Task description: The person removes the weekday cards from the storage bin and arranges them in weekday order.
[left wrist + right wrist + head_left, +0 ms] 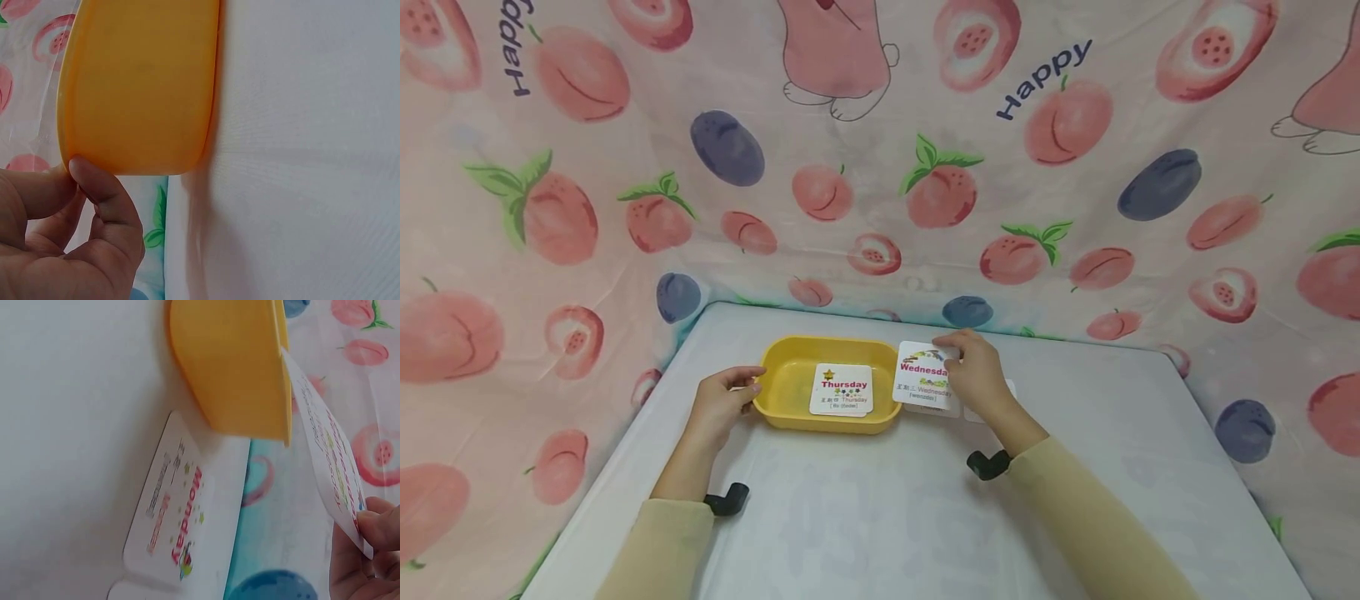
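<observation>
A yellow plastic tray point(790, 423) stands on the white table, with a "Thursday" card point(842, 390) lying inside it. At the tray's left end my left hand point(718, 404) pinches the rim between thumb and fingers, as the left wrist view shows too. My right hand point(976, 371) pinches a "Wednesday" card point(919, 372) by its right edge, holding it tilted over the tray's right rim. Beneath that card a "Monday" card point(169, 512) lies flat on the table beside the tray. Another white card point(134, 591) lies next to it, mostly out of frame in the right wrist view.
The white table point(850, 517) reaches to a fruit-patterned cloth point(865, 167) that hangs behind it and at the sides. Both wrists wear a black band with a small black piece point(727, 500).
</observation>
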`<state>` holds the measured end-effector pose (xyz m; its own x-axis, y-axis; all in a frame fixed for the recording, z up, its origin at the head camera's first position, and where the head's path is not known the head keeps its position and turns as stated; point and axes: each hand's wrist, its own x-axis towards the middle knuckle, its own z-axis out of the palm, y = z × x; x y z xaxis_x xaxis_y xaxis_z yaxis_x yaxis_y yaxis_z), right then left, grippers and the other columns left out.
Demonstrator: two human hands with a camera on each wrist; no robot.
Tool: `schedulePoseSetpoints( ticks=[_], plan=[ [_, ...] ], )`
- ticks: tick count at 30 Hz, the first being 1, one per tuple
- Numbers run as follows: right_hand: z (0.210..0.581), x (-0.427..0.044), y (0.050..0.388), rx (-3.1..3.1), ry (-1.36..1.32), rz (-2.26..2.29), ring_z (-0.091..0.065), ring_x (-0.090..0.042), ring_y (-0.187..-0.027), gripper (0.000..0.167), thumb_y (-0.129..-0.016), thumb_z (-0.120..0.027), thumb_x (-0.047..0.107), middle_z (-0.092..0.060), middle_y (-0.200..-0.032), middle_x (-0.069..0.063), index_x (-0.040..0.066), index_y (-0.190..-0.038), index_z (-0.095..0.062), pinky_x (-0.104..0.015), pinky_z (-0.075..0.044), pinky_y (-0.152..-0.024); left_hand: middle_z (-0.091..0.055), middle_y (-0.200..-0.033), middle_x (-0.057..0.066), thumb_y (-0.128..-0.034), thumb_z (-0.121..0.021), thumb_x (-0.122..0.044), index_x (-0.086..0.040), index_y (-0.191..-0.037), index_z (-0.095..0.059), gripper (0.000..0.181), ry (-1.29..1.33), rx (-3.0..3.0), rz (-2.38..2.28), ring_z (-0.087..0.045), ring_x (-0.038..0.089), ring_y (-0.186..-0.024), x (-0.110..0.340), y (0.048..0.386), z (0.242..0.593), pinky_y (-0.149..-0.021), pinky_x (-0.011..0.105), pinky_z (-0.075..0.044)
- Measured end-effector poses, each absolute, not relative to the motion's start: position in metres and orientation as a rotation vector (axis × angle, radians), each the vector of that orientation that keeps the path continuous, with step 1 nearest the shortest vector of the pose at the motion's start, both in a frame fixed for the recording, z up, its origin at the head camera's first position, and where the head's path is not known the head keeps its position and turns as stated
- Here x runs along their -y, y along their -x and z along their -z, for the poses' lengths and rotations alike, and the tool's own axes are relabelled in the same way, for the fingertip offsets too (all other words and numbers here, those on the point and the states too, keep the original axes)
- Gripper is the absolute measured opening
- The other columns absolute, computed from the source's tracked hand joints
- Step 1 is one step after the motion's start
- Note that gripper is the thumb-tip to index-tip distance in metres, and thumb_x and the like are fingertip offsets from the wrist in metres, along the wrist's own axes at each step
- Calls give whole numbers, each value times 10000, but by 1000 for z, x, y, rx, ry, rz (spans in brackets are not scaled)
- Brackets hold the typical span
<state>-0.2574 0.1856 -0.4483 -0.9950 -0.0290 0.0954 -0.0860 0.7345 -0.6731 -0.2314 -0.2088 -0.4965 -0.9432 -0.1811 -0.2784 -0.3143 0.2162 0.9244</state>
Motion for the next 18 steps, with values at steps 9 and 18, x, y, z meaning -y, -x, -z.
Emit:
schedulePoseSetpoints(
  ticks=[9,18],
  plan=[
    [449,-216,248,2870,-55,-1080,-579,-326,-1186,421,-1020,-580,-21,-598,-1490,-88,129,-1389,-719,-492,-524,-1023,-581,-1173,95,-1048,-655,-54,-46,-1407,-694,361,488,-2377,-1834,-573,193,-964,209,231,496,-730,198,-566],
    [452,-244,239,2899,-3,-1013,-552,-321,-1117,418,-1012,-577,-22,-614,-1442,-118,97,-1386,-719,-428,-480,-922,-578,-1144,89,-1042,-662,-43,-30,-1401,-694,360,477,-2368,-1852,-575,178,-933,208,230,495,-729,213,-573]
  ],
)
